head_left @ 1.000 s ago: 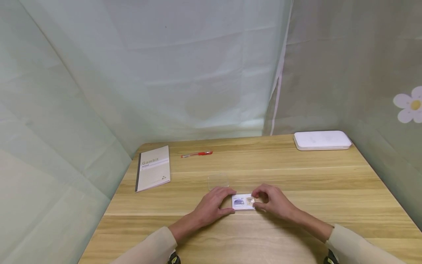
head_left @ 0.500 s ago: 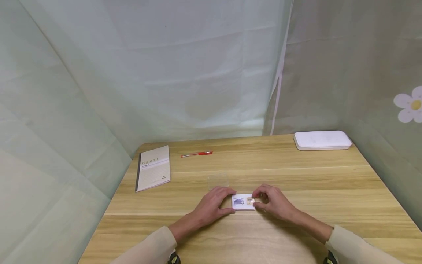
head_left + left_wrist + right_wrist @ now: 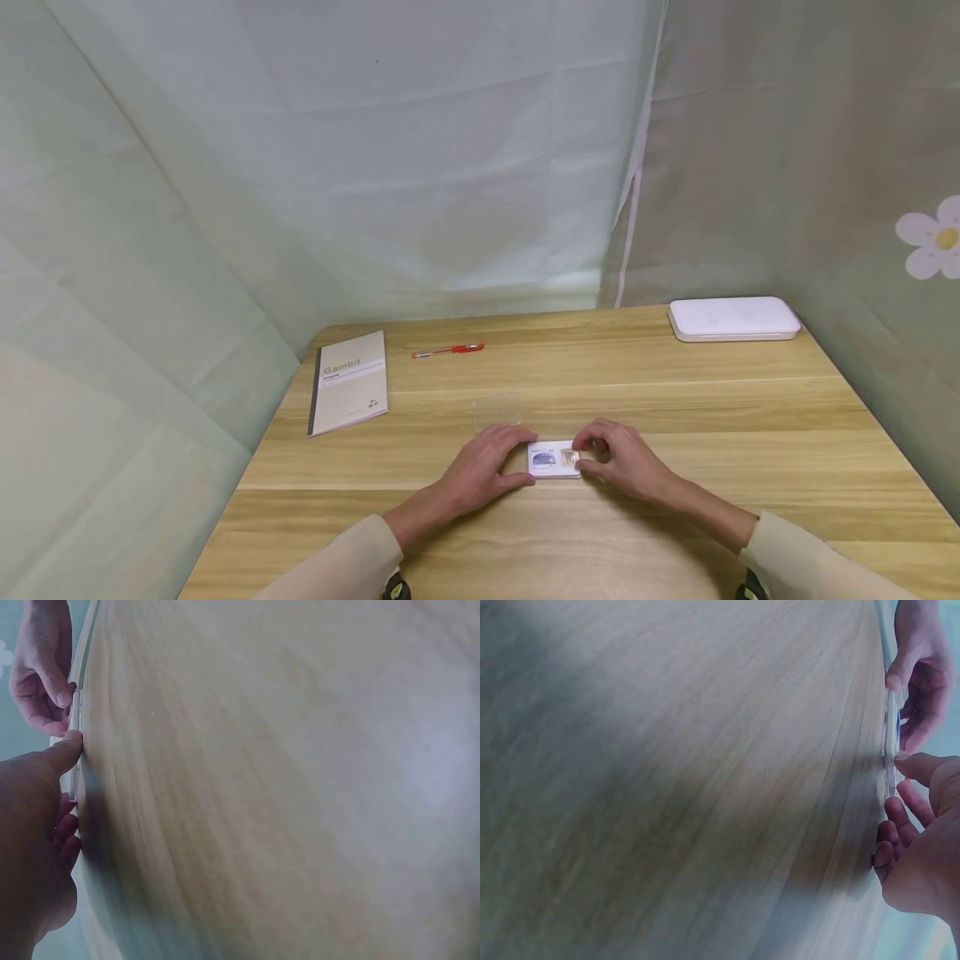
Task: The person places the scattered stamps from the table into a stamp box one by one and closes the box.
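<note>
A small flat white case lies on the table, bearing a blue stamp-like picture at left and a smaller tan one at right. My left hand grips the left end, thumb at the near edge and forefinger at the far edge. At the other end, thumb and forefinger of my right hand hold the case beside the tan picture. Both wrist views show the case edge-on, with the left hand and right hand at its ends. Fingertips hide parts of its edges.
A clear thin plate lies just behind the left hand. Farther back are a red pen, a notebook at left and a white pencil case at right. Cloth walls enclose the wooden table.
</note>
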### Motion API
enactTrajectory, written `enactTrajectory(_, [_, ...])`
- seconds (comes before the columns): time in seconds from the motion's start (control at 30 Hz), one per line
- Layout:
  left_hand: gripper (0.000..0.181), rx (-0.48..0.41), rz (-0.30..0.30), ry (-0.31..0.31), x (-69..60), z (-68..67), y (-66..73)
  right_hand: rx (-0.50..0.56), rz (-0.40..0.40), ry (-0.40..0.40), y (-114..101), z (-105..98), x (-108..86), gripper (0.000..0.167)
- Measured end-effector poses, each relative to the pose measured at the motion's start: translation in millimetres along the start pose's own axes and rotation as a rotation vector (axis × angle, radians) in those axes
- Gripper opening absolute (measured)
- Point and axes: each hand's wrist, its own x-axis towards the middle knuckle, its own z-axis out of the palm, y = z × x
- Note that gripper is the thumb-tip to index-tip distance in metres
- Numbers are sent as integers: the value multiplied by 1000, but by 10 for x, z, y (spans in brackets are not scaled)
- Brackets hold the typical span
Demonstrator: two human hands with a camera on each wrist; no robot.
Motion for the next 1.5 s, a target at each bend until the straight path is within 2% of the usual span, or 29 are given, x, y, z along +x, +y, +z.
enactTrajectory(0.33, [62,6,7,-8,-6,-19,13,17,37,-9,-9,-51,9,25])
enactTrajectory(0.5, [66,-18,-21,-50,-3,-69,30,-6,59,9,-40,-93,74,30])
enactTrajectory(0.73, [62,1,-63,-47,19,-196,-10,-11,-19,19,-92,-106,254,42])
enactTrajectory(0.93, [64,70,-98,-58,42,-306,-151,-10,-27,-53,-126,-55,444,56])
enactTrajectory(1.13, [69,86,-134,-21,32,-388,-314,-17,-28,-143,-189,63,625,68])
enactTrajectory(1.37, [68,125,-170,24,13,-414,-486,-59,-51,-160,-209,229,808,70])
enactTrajectory(1.5, [67,156,-184,40,-6,-410,-566,-54,-16,-166,-201,313,882,71])
